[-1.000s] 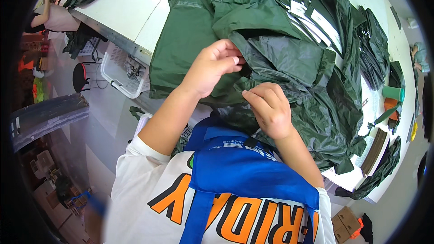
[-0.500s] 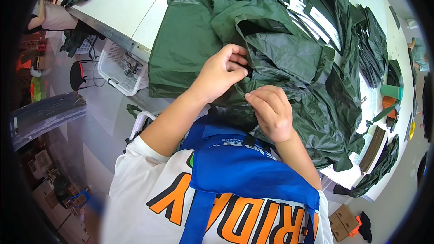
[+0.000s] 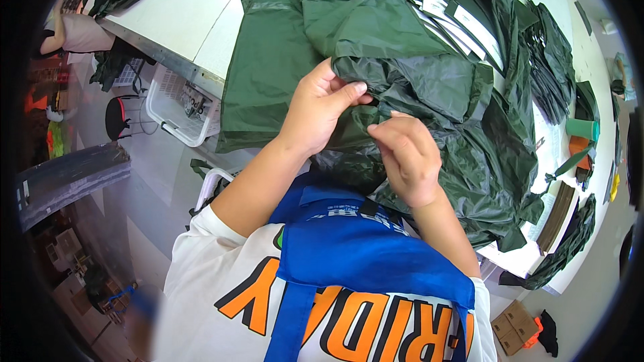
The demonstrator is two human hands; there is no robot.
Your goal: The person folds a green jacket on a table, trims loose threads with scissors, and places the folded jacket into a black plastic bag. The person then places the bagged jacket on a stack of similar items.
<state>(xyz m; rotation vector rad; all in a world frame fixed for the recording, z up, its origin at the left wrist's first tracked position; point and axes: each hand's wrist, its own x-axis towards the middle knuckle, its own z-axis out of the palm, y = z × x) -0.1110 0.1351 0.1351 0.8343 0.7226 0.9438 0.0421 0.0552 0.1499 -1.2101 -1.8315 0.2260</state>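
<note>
A dark green, thin shiny fabric piece (image 3: 261,74), like rainwear or a cover, is spread over the white table in front of me and bunches up on the right. My left hand (image 3: 324,102) is closed on a folded edge of it, thumb on top and fingers tucked under the cloth. Just to the right and nearer, my right hand (image 3: 410,157) pinches the same green fabric between thumb and forefinger. The cloth between the two hands is gathered in dark folds, and part of the left fingers is hidden.
Strips of dark green cloth with white labels (image 3: 463,27) lie at the back right of the white table (image 3: 208,10). A green roll (image 3: 582,129) stands at right. White baskets (image 3: 178,117) sit below the table's left edge, near a stool (image 3: 115,117). Another person (image 3: 84,30) is at far left.
The left hand has taken hold of the fabric edge, thumb pressing on it, and the raised fold has come down over its fingers. The right hand has shifted slightly right.
</note>
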